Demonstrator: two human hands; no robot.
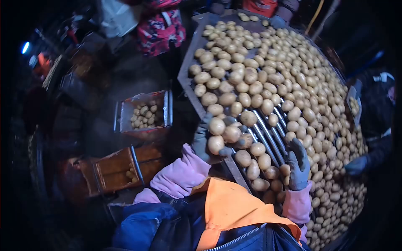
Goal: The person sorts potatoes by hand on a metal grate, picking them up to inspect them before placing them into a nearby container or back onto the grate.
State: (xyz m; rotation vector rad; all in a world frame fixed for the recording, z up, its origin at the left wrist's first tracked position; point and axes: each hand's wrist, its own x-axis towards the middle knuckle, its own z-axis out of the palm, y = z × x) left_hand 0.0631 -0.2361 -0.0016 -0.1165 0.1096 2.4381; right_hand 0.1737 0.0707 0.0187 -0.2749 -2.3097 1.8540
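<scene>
My left hand [202, 141], in a grey glove, cups several potatoes [231, 134] at the near left edge of the sorting table [190, 90]. Its fingers show partly between and around them. My right hand [298, 164], also gloved in grey, is upright among the potatoes to the right of the bare metal rollers [268, 133]. The fingers of that hand are stretched out, and I see nothing held in it. Loose potatoes [253, 170] lie on the table between my two hands.
Left of the table stands a lined crate [167, 109] with potatoes in it. Nearer me is an orange-brown box [113, 169] with a few potatoes. A co-worker's gloved hand [356, 165] reaches in at the right, and another person's glove [277, 21] is at the far edge.
</scene>
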